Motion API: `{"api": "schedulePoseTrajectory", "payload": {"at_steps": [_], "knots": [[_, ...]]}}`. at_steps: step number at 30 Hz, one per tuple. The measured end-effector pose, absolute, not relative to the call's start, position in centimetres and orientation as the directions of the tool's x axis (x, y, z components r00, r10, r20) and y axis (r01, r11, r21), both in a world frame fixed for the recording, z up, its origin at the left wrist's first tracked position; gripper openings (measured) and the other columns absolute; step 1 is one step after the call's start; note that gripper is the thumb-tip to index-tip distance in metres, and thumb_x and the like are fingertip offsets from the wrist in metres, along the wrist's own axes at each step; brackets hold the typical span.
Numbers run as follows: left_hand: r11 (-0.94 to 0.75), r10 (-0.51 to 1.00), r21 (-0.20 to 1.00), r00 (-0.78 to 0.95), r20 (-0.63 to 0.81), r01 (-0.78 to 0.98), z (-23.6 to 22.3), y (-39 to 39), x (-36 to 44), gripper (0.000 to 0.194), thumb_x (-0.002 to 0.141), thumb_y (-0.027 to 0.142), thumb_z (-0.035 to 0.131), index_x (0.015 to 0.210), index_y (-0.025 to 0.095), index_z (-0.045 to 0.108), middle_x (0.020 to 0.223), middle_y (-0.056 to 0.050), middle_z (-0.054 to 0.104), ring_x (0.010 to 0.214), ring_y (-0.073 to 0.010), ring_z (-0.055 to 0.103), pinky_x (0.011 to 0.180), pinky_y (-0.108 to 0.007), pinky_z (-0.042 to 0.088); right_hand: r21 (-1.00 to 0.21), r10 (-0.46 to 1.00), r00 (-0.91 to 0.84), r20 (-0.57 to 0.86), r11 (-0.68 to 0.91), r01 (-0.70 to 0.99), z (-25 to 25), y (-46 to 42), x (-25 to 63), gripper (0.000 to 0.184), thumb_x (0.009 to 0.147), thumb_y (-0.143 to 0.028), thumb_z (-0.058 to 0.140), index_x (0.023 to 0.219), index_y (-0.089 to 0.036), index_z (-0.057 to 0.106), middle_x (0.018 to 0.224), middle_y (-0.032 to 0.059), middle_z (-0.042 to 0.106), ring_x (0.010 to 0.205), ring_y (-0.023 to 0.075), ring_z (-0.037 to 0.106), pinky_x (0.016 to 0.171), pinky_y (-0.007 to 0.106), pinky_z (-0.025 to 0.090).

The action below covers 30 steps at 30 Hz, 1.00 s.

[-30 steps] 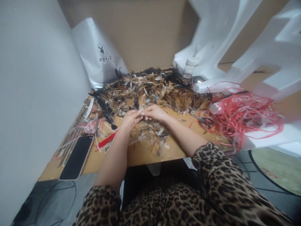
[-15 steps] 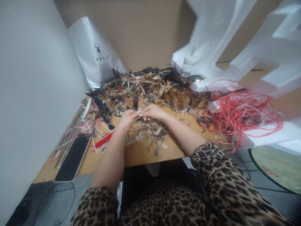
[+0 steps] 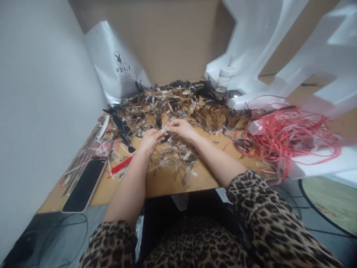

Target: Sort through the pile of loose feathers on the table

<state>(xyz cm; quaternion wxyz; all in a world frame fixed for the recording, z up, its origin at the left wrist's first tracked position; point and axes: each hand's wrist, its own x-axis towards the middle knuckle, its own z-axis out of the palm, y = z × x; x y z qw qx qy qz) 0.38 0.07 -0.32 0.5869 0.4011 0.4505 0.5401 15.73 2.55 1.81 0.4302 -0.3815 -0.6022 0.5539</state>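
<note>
My left hand (image 3: 150,138) and my right hand (image 3: 182,128) meet fingertip to fingertip over a wooden table (image 3: 167,182). Both are pinched on a small bunch of feathers (image 3: 165,130) held between them. Just beyond the hands lies a wide heap of brown, black and white feathers (image 3: 181,106). More loose feathers (image 3: 178,158) are scattered under and in front of my wrists. Both forearms are bare, with leopard-print sleeves pushed up near the elbows.
A dark phone (image 3: 84,185) lies at the table's left front edge. Red strips and sticks (image 3: 118,166) lie beside it. A tangle of red string (image 3: 284,134) covers the right side. White foam blocks (image 3: 279,59), a small bottle (image 3: 223,80) and a white bag (image 3: 118,65) stand behind.
Both hands have lifted slightly toward the feather heap, still pinched together. The view shifted a little.
</note>
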Motion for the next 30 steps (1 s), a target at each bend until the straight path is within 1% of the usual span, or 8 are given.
{"api": "schedulePoseTrajectory", "payload": {"at_steps": [3, 5, 8, 14, 18, 21, 26, 30], "knots": [[0.135, 0.991, 0.951, 0.056, -0.125, -0.276, 0.02, -0.12, 0.31, 0.023, 0.057, 0.023, 0.075, 0.069, 0.007, 0.063, 0.071, -0.010, 0.067, 0.062, -0.0108, 0.063, 0.053, -0.016, 0.046, -0.992, 0.943, -0.320, 0.094, 0.060, -0.112, 1.53, 2.48, 15.32, 0.022, 0.053, -0.028, 0.070, 0.063, -0.013, 0.057, 0.057, -0.0037, 0.056, 0.053, 0.0062, 0.046, 0.056, 0.020, 0.037], [0.160, 0.985, 0.949, 0.101, -0.137, -0.273, 0.21, -0.25, 0.24, 0.022, 0.059, 0.022, 0.073, 0.072, 0.007, 0.064, 0.075, -0.011, 0.068, 0.061, -0.0104, 0.063, 0.050, -0.015, 0.045, -0.989, 0.943, -0.323, 0.084, 0.039, -0.143, 1.48, 2.47, 15.27, 0.024, 0.052, -0.028, 0.070, 0.065, -0.013, 0.057, 0.059, -0.0034, 0.057, 0.054, 0.0066, 0.047, 0.057, 0.021, 0.037], [0.190, 0.979, 0.938, 0.134, -0.156, -0.290, 0.41, -0.37, 0.17, 0.019, 0.062, 0.020, 0.072, 0.073, 0.007, 0.064, 0.077, -0.012, 0.068, 0.058, -0.0093, 0.062, 0.046, -0.013, 0.045, -0.990, 0.947, -0.308, 0.096, 0.058, -0.131, 1.46, 2.51, 15.32, 0.024, 0.053, -0.029, 0.070, 0.066, -0.013, 0.057, 0.058, -0.0039, 0.055, 0.052, 0.0060, 0.045, 0.056, 0.021, 0.037], [0.201, 0.978, 0.927, 0.119, -0.172, -0.317, 0.51, -0.38, 0.19, 0.014, 0.064, 0.017, 0.069, 0.072, 0.007, 0.064, 0.072, -0.010, 0.068, 0.054, -0.0068, 0.060, 0.045, -0.012, 0.044, -0.973, 0.936, -0.266, 0.229, 0.223, -0.055, 1.09, 2.71, 15.26, 0.020, 0.058, -0.028, 0.067, 0.067, -0.014, 0.057, 0.062, -0.0030, 0.056, 0.058, 0.0073, 0.047, 0.060, 0.021, 0.038], [0.188, 0.979, 0.938, 0.131, -0.155, -0.293, 0.26, -0.21, 0.06, 0.015, 0.062, 0.018, 0.071, 0.069, 0.007, 0.064, 0.069, -0.009, 0.068, 0.053, -0.0061, 0.059, 0.046, -0.012, 0.044, -0.973, 0.935, -0.267, 0.232, 0.225, -0.057, 0.91, 2.67, 15.17, 0.020, 0.058, -0.028, 0.067, 0.068, -0.014, 0.058, 0.064, -0.0021, 0.057, 0.059, 0.0079, 0.048, 0.062, 0.022, 0.039], [0.176, 0.981, 0.947, 0.128, -0.146, -0.270, 0.15, -0.10, -0.04, 0.017, 0.060, 0.021, 0.073, 0.066, 0.007, 0.064, 0.067, -0.009, 0.067, 0.052, -0.0060, 0.058, 0.047, -0.013, 0.044, -0.975, 0.934, -0.278, 0.223, 0.207, -0.085, 0.91, 2.62, 15.19, 0.022, 0.058, -0.030, 0.068, 0.068, -0.014, 0.058, 0.062, -0.0024, 0.056, 0.057, 0.0075, 0.047, 0.060, 0.022, 0.038], [0.136, 0.988, 0.958, 0.109, -0.112, -0.252, 0.30, -0.21, 0.03, 0.019, 0.059, 0.022, 0.073, 0.066, 0.007, 0.063, 0.065, -0.008, 0.066, 0.050, -0.0058, 0.057, 0.048, -0.013, 0.045, -0.983, 0.932, -0.323, 0.166, 0.129, -0.131, 1.14, 2.36, 15.23, 0.030, 0.057, -0.037, 0.069, 0.069, -0.014, 0.056, 0.058, -0.0038, 0.053, 0.052, 0.0061, 0.044, 0.053, 0.020, 0.035], [0.111, 0.988, 0.970, 0.130, -0.084, -0.214, 0.53, -0.50, 0.21, 0.020, 0.060, 0.022, 0.073, 0.067, 0.006, 0.064, 0.066, -0.008, 0.066, 0.052, -0.0063, 0.058, 0.050, -0.014, 0.045, -0.976, 0.927, -0.317, 0.199, 0.156, -0.154, 1.10, 2.22, 15.06, 0.030, 0.057, -0.038, 0.070, 0.064, -0.013, 0.054, 0.055, -0.0046, 0.052, 0.051, 0.0053, 0.042, 0.051, 0.019, 0.033]]}}
